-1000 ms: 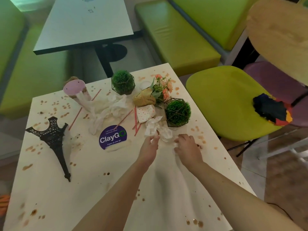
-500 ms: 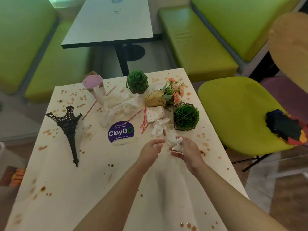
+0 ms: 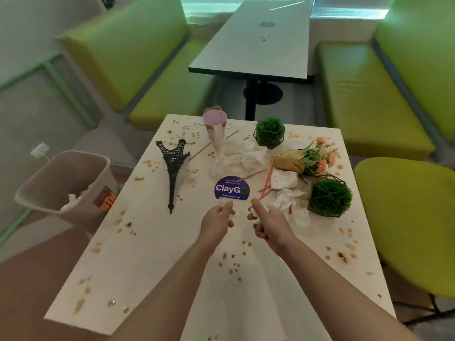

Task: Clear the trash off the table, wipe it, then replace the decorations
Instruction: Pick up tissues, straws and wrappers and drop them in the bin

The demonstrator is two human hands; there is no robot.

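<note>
Our hands have lifted off the tabletop, the left hand and right hand each pinching crumpled tissue, with the bin now to their left.

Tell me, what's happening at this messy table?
A person is clearing it. The left hand and right hand each hold a bit of crumpled tissue above the stained table. More tissues, straws and decorations remain on it. A bin with some tissue inside stands to the left.
</note>
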